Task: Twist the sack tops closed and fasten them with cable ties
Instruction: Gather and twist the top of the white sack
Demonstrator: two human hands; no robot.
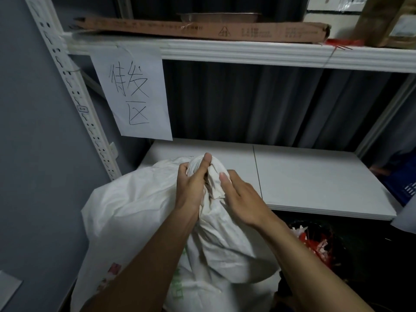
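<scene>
The bulging white woven plastic sack (135, 210) stands at the front of the white metal shelf (315, 181), mouth upward for tying. The left hand (191, 183) clamps the gathered neck, thumb upright, probably to lock the twist. The right hand (242, 194) wraps the loose end, its fingertips hidden behind cloth. I can make out no cable tie.

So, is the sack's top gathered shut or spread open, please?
Gathered shut: the left hand grips the bunched sack top in a tight wad, and the right hand touches it.
</scene>
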